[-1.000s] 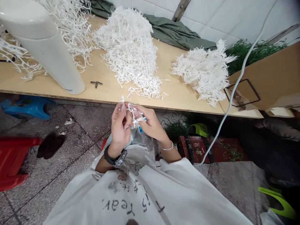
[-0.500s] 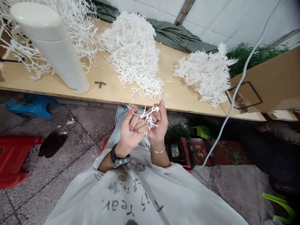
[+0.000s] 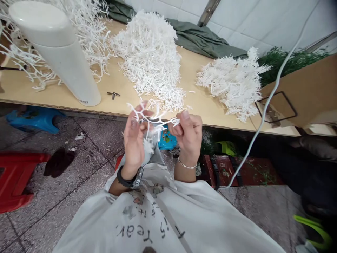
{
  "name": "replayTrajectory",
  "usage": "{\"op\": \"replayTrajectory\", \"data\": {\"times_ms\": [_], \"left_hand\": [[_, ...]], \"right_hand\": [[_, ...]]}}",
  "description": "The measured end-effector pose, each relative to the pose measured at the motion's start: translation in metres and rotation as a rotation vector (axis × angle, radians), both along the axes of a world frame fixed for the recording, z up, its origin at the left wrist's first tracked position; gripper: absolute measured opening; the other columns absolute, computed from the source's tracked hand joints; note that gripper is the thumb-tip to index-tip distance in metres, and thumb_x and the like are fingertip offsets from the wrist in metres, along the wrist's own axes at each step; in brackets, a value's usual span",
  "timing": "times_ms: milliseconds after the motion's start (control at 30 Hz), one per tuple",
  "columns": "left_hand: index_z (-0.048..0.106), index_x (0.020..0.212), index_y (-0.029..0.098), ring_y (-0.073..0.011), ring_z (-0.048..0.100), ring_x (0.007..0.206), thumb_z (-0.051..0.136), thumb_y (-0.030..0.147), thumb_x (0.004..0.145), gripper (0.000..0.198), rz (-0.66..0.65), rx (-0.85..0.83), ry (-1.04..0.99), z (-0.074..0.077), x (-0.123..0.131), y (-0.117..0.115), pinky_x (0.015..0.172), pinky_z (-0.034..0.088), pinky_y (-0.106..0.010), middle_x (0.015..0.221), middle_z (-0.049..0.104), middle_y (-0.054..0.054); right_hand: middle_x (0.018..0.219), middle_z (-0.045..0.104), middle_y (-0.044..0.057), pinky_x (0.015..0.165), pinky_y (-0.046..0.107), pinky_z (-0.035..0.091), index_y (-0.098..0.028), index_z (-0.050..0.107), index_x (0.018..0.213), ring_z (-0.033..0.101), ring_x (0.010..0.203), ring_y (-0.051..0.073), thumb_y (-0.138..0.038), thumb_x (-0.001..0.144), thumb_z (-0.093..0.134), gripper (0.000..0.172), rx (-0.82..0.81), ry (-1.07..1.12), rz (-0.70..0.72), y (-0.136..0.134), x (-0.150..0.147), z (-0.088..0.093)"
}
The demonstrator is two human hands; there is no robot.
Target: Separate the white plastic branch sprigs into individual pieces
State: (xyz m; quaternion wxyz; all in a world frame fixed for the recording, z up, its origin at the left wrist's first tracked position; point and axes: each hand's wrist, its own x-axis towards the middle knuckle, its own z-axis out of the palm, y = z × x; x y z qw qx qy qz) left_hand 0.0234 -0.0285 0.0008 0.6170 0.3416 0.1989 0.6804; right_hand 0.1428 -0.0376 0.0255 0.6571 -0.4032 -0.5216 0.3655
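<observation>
A branching white plastic-like sprig (image 3: 158, 121) spans the gap between my two hands, over the table's front edge. My left hand (image 3: 134, 140), with a black watch at the wrist, has its fingers curled round the sprig's left part. My right hand (image 3: 188, 135), wearing a thin bracelet, pinches the right end between thumb and fingers. Just beyond the hands lies a tall heap of small white pieces (image 3: 155, 59). A second white heap (image 3: 234, 84) is to the right, and long branched white strands (image 3: 89, 35) pile up at the left.
A white bottle (image 3: 60, 59) stands on the table (image 3: 118, 80) at the left, near a few dark seeds (image 3: 113, 95). A white cable (image 3: 263, 109) hangs across the right. Green cloth (image 3: 200, 38) lies along the wall. Red (image 3: 15, 179) and blue (image 3: 34, 119) stools are on the floor.
My hands have moved apart, the left one up and leftward, the right one rightward. The sprig between them is more spread out, and a blue patterned item now shows below it.
</observation>
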Motion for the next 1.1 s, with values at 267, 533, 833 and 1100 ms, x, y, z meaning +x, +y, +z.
{"op": "replayTrajectory", "data": {"times_ms": [267, 533, 833, 1100], "left_hand": [[0.056, 0.121, 0.032, -0.0181, 0.053, 0.108, 0.066, 0.036, 0.083, 0.040, 0.439, 0.271, 0.368, -0.013, -0.006, 0.007, 0.091, 0.046, -0.032, 0.116, 0.055, -0.003], [0.062, 0.075, 0.021, -0.0157, 0.049, 0.072, 0.063, 0.045, 0.082, 0.025, 0.208, 0.329, 0.646, 0.003, -0.017, -0.006, 0.070, 0.039, -0.029, 0.073, 0.053, -0.001], [0.060, 0.057, 0.018, -0.0087, 0.053, 0.054, 0.051, 0.037, 0.094, 0.042, 0.299, 0.310, 0.534, -0.007, -0.015, -0.001, 0.056, 0.038, -0.028, 0.060, 0.060, 0.001], [0.068, 0.069, 0.026, -0.0065, 0.053, 0.055, 0.060, 0.027, 0.090, 0.023, 0.638, 0.157, 0.534, 0.005, -0.043, 0.020, 0.054, 0.037, -0.028, 0.064, 0.064, 0.007]], "right_hand": [[0.042, 0.026, -0.006, 0.040, 0.023, 0.017, -0.019, 0.033, 0.046, 0.025, 0.039, 0.005, -0.056, 0.089, 0.048, 0.059, -0.069, -0.061, 0.099, -0.002, 0.004, 0.000], [0.039, 0.028, -0.006, 0.041, 0.026, 0.016, -0.020, 0.034, 0.041, 0.025, 0.037, 0.005, -0.057, 0.087, 0.051, 0.061, -0.079, -0.069, 0.098, -0.005, 0.001, -0.002], [0.041, 0.023, -0.007, 0.038, 0.024, 0.020, -0.021, 0.039, 0.047, 0.028, 0.037, 0.006, -0.060, 0.083, 0.055, 0.055, -0.217, 0.115, 0.025, -0.007, 0.001, 0.008], [0.042, 0.027, -0.006, 0.038, 0.025, 0.025, -0.023, 0.047, 0.053, 0.036, 0.038, 0.009, -0.059, 0.082, 0.056, 0.047, -0.222, 0.153, -0.077, -0.017, 0.014, 0.026]]}}
